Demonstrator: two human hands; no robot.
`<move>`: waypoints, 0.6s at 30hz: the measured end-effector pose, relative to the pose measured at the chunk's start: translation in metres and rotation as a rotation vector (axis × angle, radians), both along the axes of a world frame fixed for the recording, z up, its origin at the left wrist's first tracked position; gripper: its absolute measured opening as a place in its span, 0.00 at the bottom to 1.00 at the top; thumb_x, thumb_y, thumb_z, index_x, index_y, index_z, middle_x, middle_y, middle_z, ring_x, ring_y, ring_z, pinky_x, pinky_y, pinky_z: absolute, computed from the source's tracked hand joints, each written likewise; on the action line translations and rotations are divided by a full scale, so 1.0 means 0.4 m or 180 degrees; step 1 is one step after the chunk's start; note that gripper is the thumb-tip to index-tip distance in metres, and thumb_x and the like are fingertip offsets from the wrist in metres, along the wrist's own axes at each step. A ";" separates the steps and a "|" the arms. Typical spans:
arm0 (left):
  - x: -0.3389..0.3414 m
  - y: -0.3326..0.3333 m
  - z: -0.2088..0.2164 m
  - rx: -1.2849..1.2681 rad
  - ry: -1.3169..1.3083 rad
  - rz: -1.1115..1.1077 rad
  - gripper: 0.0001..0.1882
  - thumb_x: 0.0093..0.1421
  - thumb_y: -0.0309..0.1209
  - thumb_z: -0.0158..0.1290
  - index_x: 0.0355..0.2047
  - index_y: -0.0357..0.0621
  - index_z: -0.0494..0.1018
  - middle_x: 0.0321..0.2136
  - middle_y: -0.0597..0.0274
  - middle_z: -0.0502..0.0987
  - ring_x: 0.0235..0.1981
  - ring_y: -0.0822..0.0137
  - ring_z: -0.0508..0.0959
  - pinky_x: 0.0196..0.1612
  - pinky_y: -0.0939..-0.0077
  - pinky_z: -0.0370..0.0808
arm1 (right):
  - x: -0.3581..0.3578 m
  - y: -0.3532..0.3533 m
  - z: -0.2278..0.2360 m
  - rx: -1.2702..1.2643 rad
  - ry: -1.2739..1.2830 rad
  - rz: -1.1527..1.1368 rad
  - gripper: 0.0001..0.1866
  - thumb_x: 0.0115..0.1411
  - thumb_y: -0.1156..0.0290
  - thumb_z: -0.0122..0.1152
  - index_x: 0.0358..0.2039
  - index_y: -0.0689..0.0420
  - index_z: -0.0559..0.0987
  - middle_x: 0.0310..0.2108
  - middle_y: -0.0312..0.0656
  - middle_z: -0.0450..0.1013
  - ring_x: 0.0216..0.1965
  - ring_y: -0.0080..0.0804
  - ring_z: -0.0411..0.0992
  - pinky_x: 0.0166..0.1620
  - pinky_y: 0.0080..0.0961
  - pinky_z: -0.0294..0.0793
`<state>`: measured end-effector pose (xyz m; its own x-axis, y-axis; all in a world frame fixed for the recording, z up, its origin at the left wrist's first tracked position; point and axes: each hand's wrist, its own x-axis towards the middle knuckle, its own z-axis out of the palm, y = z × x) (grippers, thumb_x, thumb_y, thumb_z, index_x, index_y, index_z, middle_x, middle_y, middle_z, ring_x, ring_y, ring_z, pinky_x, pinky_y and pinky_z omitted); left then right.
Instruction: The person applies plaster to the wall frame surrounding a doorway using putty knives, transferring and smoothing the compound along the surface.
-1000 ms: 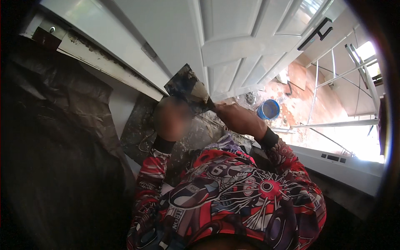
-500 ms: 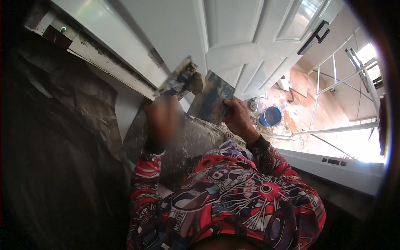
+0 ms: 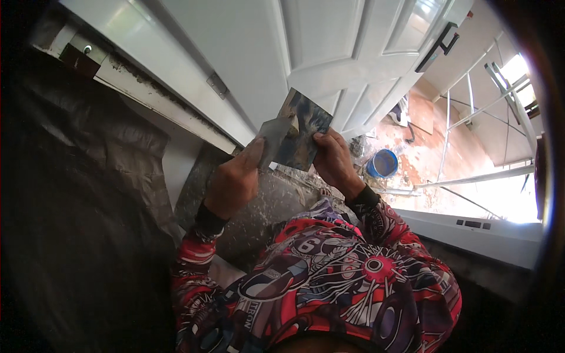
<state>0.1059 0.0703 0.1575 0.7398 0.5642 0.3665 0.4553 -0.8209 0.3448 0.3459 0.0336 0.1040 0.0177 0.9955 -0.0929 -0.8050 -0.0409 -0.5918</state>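
In my left hand (image 3: 234, 183) is a thin grey rectangular scraper plate (image 3: 271, 140), pinched along its lower left edge by closed fingers. My right hand (image 3: 335, 160) grips the right edge of a larger dark flat plate (image 3: 312, 138), thumb on top. Bluish-grey and beige smears cover that dark plate. A small beige lump of paste (image 3: 293, 126) shows at the far edge of the grey plate, against the dark one. The grey plate overlaps the left part of the dark plate and hides it there.
A white panelled door (image 3: 323, 47) with a black handle (image 3: 438, 50) stands just beyond my hands. Black sheeting (image 3: 88, 206) hangs at left. To the right are a blue bucket (image 3: 386, 176) on a stained floor (image 3: 418, 144) and white metal scaffold bars (image 3: 471, 182).
My left hand has turned and moved slightly; its plate, earlier tilted up with a lump of paste showing, now lies over the dark plate. My right hand has stayed nearly in place.
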 end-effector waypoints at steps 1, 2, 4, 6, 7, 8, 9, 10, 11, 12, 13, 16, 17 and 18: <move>-0.004 -0.002 -0.008 -0.0009 0.0187 0.0128 0.34 0.52 0.19 0.50 0.61 0.27 0.57 0.49 0.33 0.72 0.46 0.41 0.77 0.46 0.59 0.77 | 0.002 0.001 -0.003 -0.0001 -0.0001 0.0016 0.16 0.64 0.75 0.46 0.51 0.65 0.70 0.48 0.44 0.72 0.48 0.36 0.72 0.56 0.40 0.72; -0.006 -0.003 -0.018 -0.0012 0.0185 0.0140 0.34 0.52 0.19 0.50 0.61 0.27 0.57 0.49 0.33 0.72 0.46 0.41 0.77 0.46 0.59 0.77 | 0.007 0.001 -0.010 0.0036 -0.0051 0.0050 0.16 0.64 0.75 0.46 0.51 0.65 0.70 0.48 0.44 0.72 0.49 0.35 0.72 0.56 0.40 0.71; -0.014 -0.005 -0.040 0.0123 0.0324 0.0311 0.31 0.52 0.21 0.50 0.58 0.26 0.60 0.49 0.33 0.72 0.44 0.42 0.78 0.44 0.59 0.78 | 0.008 0.003 -0.007 0.0081 -0.0095 0.0118 0.17 0.64 0.74 0.46 0.52 0.65 0.69 0.48 0.44 0.72 0.49 0.35 0.72 0.56 0.40 0.70; -0.033 0.005 -0.077 0.0312 0.0364 0.0294 0.28 0.53 0.21 0.50 0.56 0.27 0.62 0.44 0.34 0.74 0.41 0.42 0.78 0.42 0.58 0.78 | 0.006 0.005 0.015 0.0158 -0.0116 0.0048 0.18 0.64 0.73 0.46 0.53 0.65 0.69 0.48 0.43 0.72 0.49 0.35 0.72 0.55 0.39 0.71; -0.044 0.010 -0.103 0.0496 0.0403 0.0236 0.25 0.53 0.21 0.49 0.54 0.28 0.64 0.40 0.35 0.76 0.38 0.43 0.79 0.40 0.56 0.79 | 0.013 0.007 0.028 0.0157 -0.0121 0.0068 0.18 0.64 0.73 0.46 0.53 0.65 0.69 0.48 0.43 0.72 0.49 0.35 0.72 0.55 0.39 0.71; -0.062 0.013 -0.143 0.0494 0.0399 0.0260 0.25 0.53 0.21 0.49 0.54 0.28 0.64 0.40 0.35 0.76 0.38 0.43 0.79 0.40 0.56 0.79 | 0.023 0.011 0.043 0.0233 -0.0216 0.0189 0.18 0.64 0.73 0.46 0.53 0.65 0.68 0.49 0.43 0.71 0.49 0.35 0.72 0.55 0.38 0.71; -0.085 0.013 -0.186 0.0094 0.0337 0.0591 0.17 0.55 0.21 0.49 0.46 0.30 0.67 0.33 0.37 0.76 0.32 0.44 0.79 0.35 0.55 0.77 | 0.033 0.016 0.050 0.0315 -0.0305 0.0319 0.18 0.63 0.74 0.46 0.53 0.65 0.68 0.49 0.43 0.71 0.48 0.35 0.72 0.54 0.37 0.71; -0.089 0.027 -0.194 -0.0305 0.0260 0.0859 0.10 0.57 0.22 0.49 0.39 0.31 0.70 0.26 0.39 0.75 0.27 0.44 0.79 0.30 0.54 0.75 | 0.049 0.023 0.046 0.0249 -0.0467 0.0255 0.16 0.63 0.73 0.46 0.51 0.64 0.69 0.48 0.43 0.71 0.47 0.34 0.72 0.53 0.35 0.72; -0.099 0.037 -0.196 -0.0299 0.0247 0.0838 0.10 0.57 0.22 0.49 0.39 0.31 0.70 0.26 0.39 0.75 0.27 0.44 0.79 0.30 0.54 0.75 | 0.064 0.028 0.040 0.0253 -0.0480 0.0235 0.16 0.63 0.73 0.46 0.51 0.64 0.69 0.48 0.43 0.71 0.47 0.34 0.72 0.53 0.35 0.72; -0.104 0.040 -0.180 -0.0453 0.0000 0.1104 0.04 0.58 0.23 0.50 0.32 0.33 0.69 0.21 0.41 0.72 0.23 0.45 0.76 0.26 0.55 0.71 | 0.076 0.032 0.022 0.0154 -0.0492 0.0180 0.15 0.64 0.73 0.47 0.50 0.64 0.69 0.46 0.43 0.72 0.47 0.33 0.73 0.52 0.34 0.73; -0.108 0.037 -0.169 -0.0604 -0.0259 0.1382 0.09 0.60 0.24 0.50 0.24 0.35 0.67 0.16 0.44 0.69 0.19 0.46 0.74 0.22 0.55 0.67 | 0.087 0.033 0.006 0.0060 -0.0513 0.0138 0.14 0.64 0.73 0.47 0.48 0.64 0.70 0.45 0.43 0.72 0.46 0.32 0.73 0.51 0.33 0.73; -0.079 0.013 -0.155 -0.1163 -0.1437 0.1473 0.18 0.62 0.29 0.52 0.18 0.37 0.62 0.14 0.43 0.67 0.16 0.47 0.71 0.19 0.59 0.62 | 0.081 0.027 -0.019 0.0018 -0.0817 0.0305 0.12 0.64 0.73 0.47 0.45 0.65 0.71 0.43 0.42 0.73 0.44 0.30 0.73 0.49 0.30 0.74; -0.056 -0.006 -0.134 -0.1497 -0.2153 0.1432 0.18 0.62 0.30 0.53 0.17 0.37 0.62 0.14 0.43 0.67 0.17 0.48 0.71 0.19 0.59 0.62 | 0.073 0.019 -0.012 -0.0033 -0.0842 0.0459 0.12 0.64 0.73 0.47 0.45 0.65 0.71 0.42 0.42 0.73 0.44 0.29 0.73 0.49 0.29 0.75; -0.026 -0.016 -0.103 -0.1518 -0.2158 0.1392 0.18 0.62 0.30 0.53 0.17 0.37 0.62 0.14 0.43 0.67 0.17 0.48 0.71 0.19 0.59 0.62 | 0.075 0.015 -0.018 -0.0043 -0.0859 0.0419 0.12 0.64 0.73 0.47 0.45 0.65 0.71 0.42 0.42 0.73 0.44 0.29 0.73 0.49 0.29 0.75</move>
